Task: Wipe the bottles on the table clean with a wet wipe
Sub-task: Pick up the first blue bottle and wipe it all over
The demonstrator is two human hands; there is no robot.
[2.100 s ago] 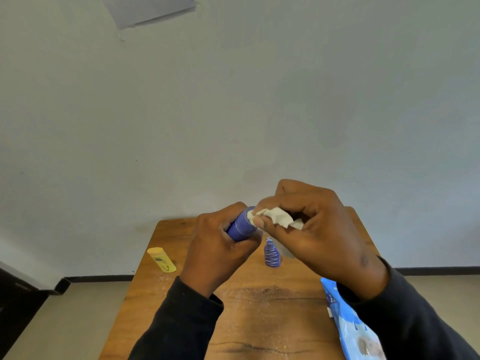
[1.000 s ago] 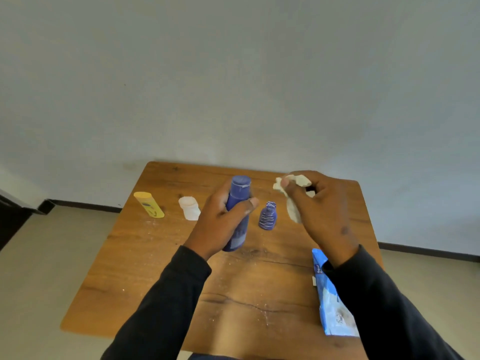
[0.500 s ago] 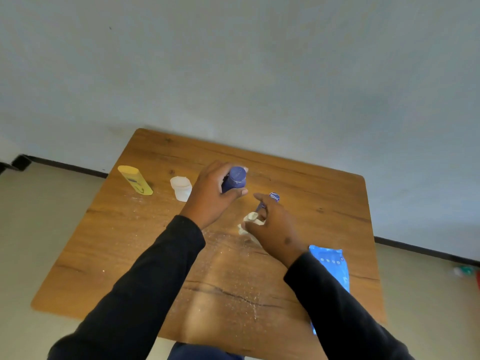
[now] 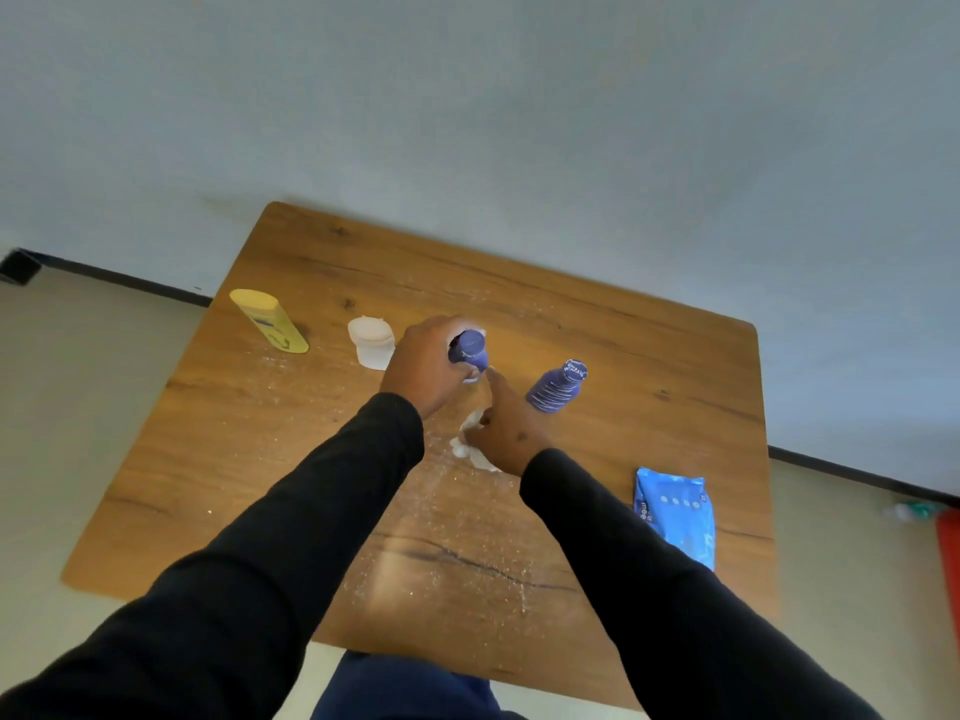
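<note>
Head camera looks down on a wooden bench (image 4: 649, 366) set against a pale wall, with both black-sleeved arms reaching forward over it. The left hand (image 4: 423, 363) has its grip curled round a tall dark blue bottle (image 4: 469, 348), which stands upright near the middle of the bench with its cap facing the camera. The right hand (image 4: 506, 426) sits just to the right of and nearer than that grip, touching the bottle's side with an outstretched finger. Its other fingers are curled over a crumpled white wet wipe (image 4: 470, 441), which lies bunched on the wood under the palm and pokes out on the hand's left side.

Just right of the right hand, a smaller ribbed blue bottle (image 4: 557, 389) stands apart from the fingers. Left of the left grip, a short white bottle (image 4: 371, 341) stands close by, and further left a yellow bottle (image 4: 269, 319) stands near the bench's edge. A blue pack of wipes (image 4: 675, 514) lies flat to the right of the right forearm, near the bench's right edge. White specks and crumbs are scattered over the wood around and below both hands. A dark crack runs across the near part of the bench.
</note>
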